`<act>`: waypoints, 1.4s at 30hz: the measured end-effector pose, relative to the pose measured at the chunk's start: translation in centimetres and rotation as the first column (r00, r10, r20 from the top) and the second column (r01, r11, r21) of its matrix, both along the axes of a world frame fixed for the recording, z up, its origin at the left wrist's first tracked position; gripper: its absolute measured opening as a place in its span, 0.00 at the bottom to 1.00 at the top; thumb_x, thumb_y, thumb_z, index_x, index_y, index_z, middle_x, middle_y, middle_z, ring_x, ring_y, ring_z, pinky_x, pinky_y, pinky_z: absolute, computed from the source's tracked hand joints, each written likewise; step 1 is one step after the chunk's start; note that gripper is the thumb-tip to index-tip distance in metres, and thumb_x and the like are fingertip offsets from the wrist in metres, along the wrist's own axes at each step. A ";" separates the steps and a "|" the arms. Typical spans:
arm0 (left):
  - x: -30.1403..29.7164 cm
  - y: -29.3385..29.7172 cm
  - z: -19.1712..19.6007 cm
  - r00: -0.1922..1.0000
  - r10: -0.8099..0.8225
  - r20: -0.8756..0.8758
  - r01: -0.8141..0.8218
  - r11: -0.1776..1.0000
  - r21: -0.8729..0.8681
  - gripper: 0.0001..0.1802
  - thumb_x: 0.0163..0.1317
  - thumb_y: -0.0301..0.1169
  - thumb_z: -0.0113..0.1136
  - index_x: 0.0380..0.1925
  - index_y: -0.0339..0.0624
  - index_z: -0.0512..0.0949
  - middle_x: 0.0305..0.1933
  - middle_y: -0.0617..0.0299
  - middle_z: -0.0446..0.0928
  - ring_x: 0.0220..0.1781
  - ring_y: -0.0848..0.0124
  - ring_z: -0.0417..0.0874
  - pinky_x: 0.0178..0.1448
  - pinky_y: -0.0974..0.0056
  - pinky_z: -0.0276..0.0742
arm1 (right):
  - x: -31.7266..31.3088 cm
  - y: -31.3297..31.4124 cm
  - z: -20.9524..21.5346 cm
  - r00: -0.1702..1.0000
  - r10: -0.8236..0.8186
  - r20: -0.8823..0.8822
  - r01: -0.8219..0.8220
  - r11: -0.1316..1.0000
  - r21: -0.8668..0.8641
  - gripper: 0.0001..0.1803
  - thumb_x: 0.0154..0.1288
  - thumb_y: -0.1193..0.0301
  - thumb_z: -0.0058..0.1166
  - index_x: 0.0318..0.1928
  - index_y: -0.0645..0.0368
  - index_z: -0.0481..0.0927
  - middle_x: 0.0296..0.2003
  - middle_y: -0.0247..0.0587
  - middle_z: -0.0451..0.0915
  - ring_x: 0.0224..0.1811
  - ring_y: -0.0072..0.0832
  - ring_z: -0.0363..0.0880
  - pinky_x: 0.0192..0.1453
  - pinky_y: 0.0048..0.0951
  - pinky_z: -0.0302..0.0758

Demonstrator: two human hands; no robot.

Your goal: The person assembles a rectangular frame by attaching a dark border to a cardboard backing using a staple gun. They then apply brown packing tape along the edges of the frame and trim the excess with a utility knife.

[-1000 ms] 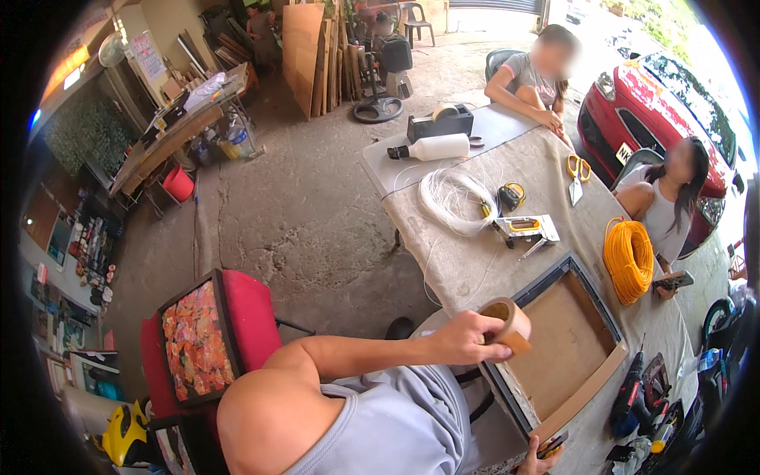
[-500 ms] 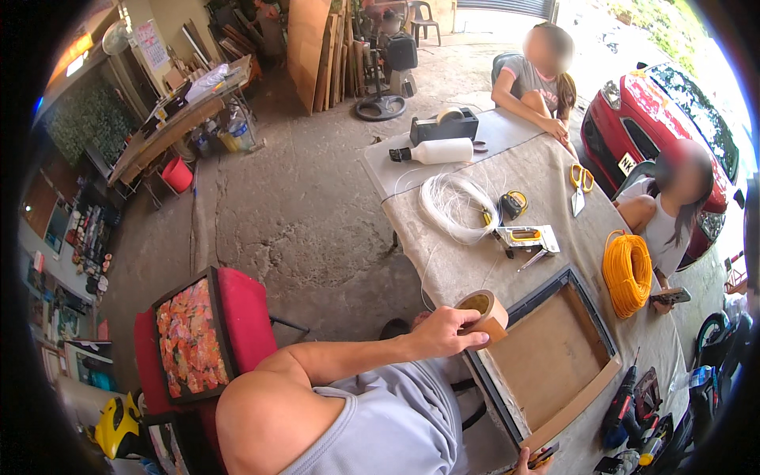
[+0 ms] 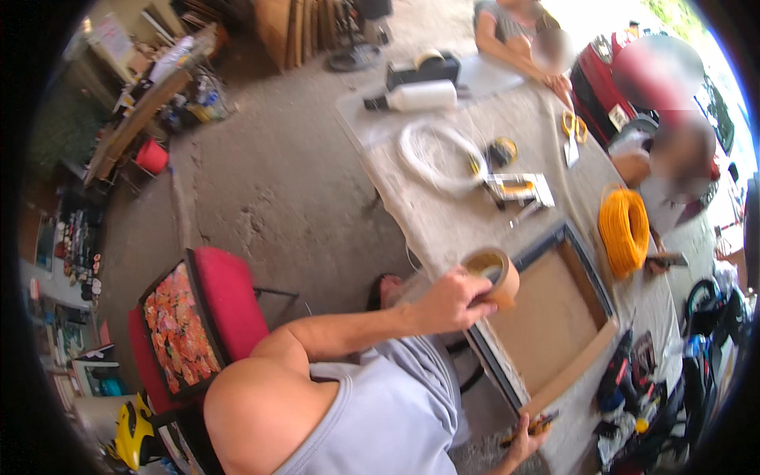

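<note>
Left hand point(image 3: 453, 302) grips a roll of brown tape point(image 3: 492, 277), fingers curled round it, at the near corner of the picture frame point(image 3: 554, 313) lying face down on the table point(image 3: 443, 214). Right hand point(image 3: 524, 442) at the lower edge pinches a small tool (kind unclear). No tape visible on the backing yet; taping looks barely begun.

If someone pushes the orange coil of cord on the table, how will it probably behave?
The orange coil of cord lies flat on the table, so it would likely slide, not roll. Being many loose loops, it probably sags when lifted and may shed turns.

Cloth-covered table point(image 3: 443, 222) bears frame point(image 3: 554, 317), orange cord coil point(image 3: 624, 229).
</note>
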State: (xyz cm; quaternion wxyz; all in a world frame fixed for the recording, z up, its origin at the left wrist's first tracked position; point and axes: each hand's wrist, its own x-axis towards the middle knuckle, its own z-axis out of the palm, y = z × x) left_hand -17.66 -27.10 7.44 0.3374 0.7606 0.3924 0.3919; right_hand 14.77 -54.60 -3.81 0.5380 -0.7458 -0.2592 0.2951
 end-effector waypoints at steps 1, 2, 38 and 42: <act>0.1 0.0 -0.3 1.000 0.010 0.014 -0.010 0.999 0.032 0.12 0.54 0.35 0.69 0.30 0.39 0.78 0.25 0.53 0.77 0.31 0.52 0.78 0.52 0.54 0.70 | -0.2 0.0 0.4 0.997 -0.009 0.078 0.011 1.000 -0.022 0.30 0.63 0.74 0.64 0.62 0.59 0.64 0.40 0.36 0.75 0.37 0.21 0.76 0.40 0.24 0.75; 0.5 0.2 -0.4 1.000 0.009 -0.022 -0.007 0.997 0.080 0.12 0.53 0.34 0.70 0.30 0.39 0.78 0.26 0.54 0.77 0.32 0.53 0.79 0.52 0.54 0.71 | 0.7 -0.8 -0.1 1.000 -0.005 0.018 0.005 0.999 -0.039 0.29 0.64 0.74 0.62 0.62 0.58 0.64 0.38 0.35 0.75 0.33 0.21 0.75 0.36 0.24 0.74; -19.8 20.3 10.5 0.822 0.569 -0.008 -0.466 0.680 0.566 0.29 0.61 0.35 0.64 0.58 0.35 0.67 0.49 0.52 0.78 0.51 0.62 0.78 0.56 0.60 0.74 | 3.7 3.7 2.0 -0.105 0.030 0.994 0.603 0.797 0.040 0.18 0.63 0.54 0.62 0.43 0.55 0.82 0.37 0.40 0.83 0.37 0.39 0.81 0.39 0.39 0.74; -37.4 23.1 33.6 0.521 0.836 -0.174 -0.765 0.548 0.339 0.37 0.55 0.33 0.67 0.60 0.28 0.61 0.37 0.49 0.84 0.31 0.67 0.86 0.34 0.61 0.81 | 3.1 4.0 2.0 -0.148 -0.050 0.988 0.571 0.811 0.127 0.19 0.63 0.49 0.59 0.35 0.52 0.84 0.31 0.36 0.83 0.31 0.40 0.80 0.34 0.43 0.71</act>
